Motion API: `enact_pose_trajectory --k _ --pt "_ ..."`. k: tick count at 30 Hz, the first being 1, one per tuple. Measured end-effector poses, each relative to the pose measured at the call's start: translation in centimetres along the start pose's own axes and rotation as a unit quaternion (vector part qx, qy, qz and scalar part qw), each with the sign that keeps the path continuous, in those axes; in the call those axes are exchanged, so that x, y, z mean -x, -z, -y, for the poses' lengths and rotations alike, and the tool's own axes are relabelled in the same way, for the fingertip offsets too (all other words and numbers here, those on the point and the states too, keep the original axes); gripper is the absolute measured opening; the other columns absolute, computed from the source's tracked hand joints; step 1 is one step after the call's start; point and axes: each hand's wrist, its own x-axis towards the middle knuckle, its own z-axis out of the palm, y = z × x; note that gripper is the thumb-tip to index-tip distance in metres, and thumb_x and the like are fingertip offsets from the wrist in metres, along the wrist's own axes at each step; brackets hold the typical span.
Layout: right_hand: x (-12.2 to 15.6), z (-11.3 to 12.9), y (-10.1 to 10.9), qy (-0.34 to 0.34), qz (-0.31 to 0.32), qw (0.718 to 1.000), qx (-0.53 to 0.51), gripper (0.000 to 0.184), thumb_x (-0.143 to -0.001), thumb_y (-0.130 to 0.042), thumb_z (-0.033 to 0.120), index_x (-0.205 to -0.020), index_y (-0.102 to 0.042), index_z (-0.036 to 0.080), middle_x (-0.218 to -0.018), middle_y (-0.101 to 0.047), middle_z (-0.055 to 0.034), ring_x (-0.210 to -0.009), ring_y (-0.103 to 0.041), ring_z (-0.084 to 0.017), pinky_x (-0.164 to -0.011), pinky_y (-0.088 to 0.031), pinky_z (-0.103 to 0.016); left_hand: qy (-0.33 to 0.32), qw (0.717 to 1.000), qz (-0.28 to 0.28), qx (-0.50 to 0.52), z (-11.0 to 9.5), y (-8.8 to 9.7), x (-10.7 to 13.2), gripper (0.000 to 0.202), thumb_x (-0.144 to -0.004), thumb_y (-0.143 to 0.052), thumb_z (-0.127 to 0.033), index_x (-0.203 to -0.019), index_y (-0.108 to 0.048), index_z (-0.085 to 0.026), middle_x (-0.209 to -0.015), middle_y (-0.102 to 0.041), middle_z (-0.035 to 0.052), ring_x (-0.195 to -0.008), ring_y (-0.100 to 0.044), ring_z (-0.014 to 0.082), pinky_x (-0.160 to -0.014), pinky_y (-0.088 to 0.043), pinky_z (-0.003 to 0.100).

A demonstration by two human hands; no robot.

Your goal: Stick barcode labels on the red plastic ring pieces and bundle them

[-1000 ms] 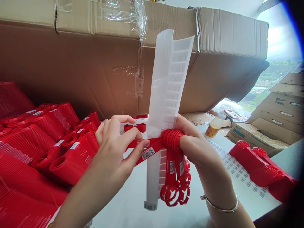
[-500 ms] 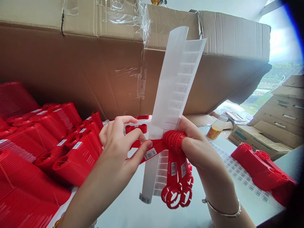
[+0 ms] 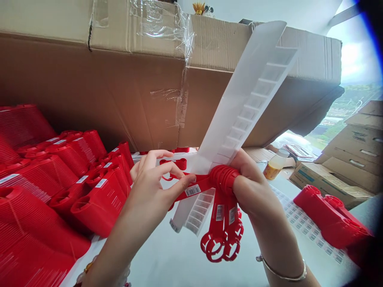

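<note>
A large cardboard carton (image 3: 119, 91), seamed with clear tape, lies across the back of the scene. Below its front edge runs a white table (image 3: 167, 255). Left of the hands and under the carton, a stack of red ribbed plastic parts (image 3: 68, 167) lies in overlapping rows, many bearing small barcode labels. To the right of the carton sit piled brown boxes (image 3: 344, 159), and in front of them, a loose heap of the same red parts (image 3: 329, 219) rests on a sheet of barcode labels (image 3: 308, 227). A bottle of yellow liquid (image 3: 275, 167) stands just below the carton's right end.

The held red plastic piece (image 3: 224, 179) sits directly below the carton's front edge, its ribbed grip in the right hand (image 3: 254, 187), whose fingers curl closed around it. A flat red strap runs left to the left hand (image 3: 158, 183), which is nearly closed, its thumb and fingers pinching the strap just beside a barcode label (image 3: 192, 190). Two more labelled strips hang down, ending in red rings (image 3: 220, 249). A white backing strip (image 3: 248, 103) passes behind the grip, angling up across the carton's face — its label cells are empty.
</note>
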Motion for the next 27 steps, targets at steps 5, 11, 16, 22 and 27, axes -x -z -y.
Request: enact_pose_trajectory --k 5,11,16,22,27 --pt "-0.1 0.7 -0.1 -0.002 0.009 1.0 -0.027 0.061 -0.074 -0.058 0.008 -0.131 -0.065 0.03 -0.103 -0.077 -0.0032 -0.079 -0.074 -0.024 -0.056 -0.059 -0.03 0.038 0.999 0.006 0.019 1.2 -0.4 -1.5 0.06 -0.07 -0.074 -0.077 -0.065 -0.053 -0.021 -0.136 -0.056 0.0078 -0.129 -0.041 0.0413 -0.099 -0.041 0.055" --pt "-0.4 1.4 0.3 -0.023 0.001 0.999 -0.037 0.064 -0.072 -0.059 0.01 -0.133 -0.063 0.03 -0.113 -0.077 -0.0059 -0.096 -0.075 -0.031 -0.065 -0.064 -0.038 0.074 0.962 0.11 0.24 1.4 -0.2 -1.4 0.05 -0.092 -0.058 -0.068 -0.081 -0.036 -0.024 -0.089 -0.056 -0.0023 -0.064 -0.048 0.0118 -0.052 -0.031 0.024" --pt "-0.3 1.2 0.4 -0.039 -0.017 0.999 -0.031 0.056 -0.074 -0.062 0.013 -0.128 -0.065 0.03 -0.113 -0.076 -0.0069 -0.091 -0.075 -0.031 -0.059 -0.063 -0.036 0.083 0.96 0.071 0.258 0.7 0.2 -0.6 0.044 -0.095 -0.058 -0.063 -0.085 -0.042 -0.024 -0.088 -0.055 -0.0029 -0.067 -0.05 0.0103 -0.052 -0.034 0.021" --pt "0.1 0.4 0.3 -0.043 -0.007 0.997 -0.068 0.05 -0.076 -0.064 0.013 -0.122 -0.067 0.031 -0.111 -0.077 -0.0055 -0.084 -0.075 -0.027 -0.062 -0.062 -0.036 0.07 0.966 0.036 0.247 0.2 0.2 -0.4 0.045 -0.09 -0.071 -0.052 -0.085 -0.036 -0.025 -0.092 -0.047 -0.005 -0.067 -0.044 0.0087 -0.053 -0.036 0.02" --pt "-0.1 0.5 0.2 -0.056 -0.003 0.996 -0.076 0.052 -0.073 -0.065 0.012 -0.122 -0.067 0.028 -0.105 -0.077 -0.0062 -0.08 -0.074 -0.026 -0.059 -0.06 -0.034 0.044 0.952 0.037 0.3 0.3 0.0 -0.3 0.042 -0.089 -0.072 -0.044 -0.085 -0.035 -0.025 -0.09 -0.045 -0.004 -0.078 -0.049 0.0126 -0.065 -0.046 0.025"
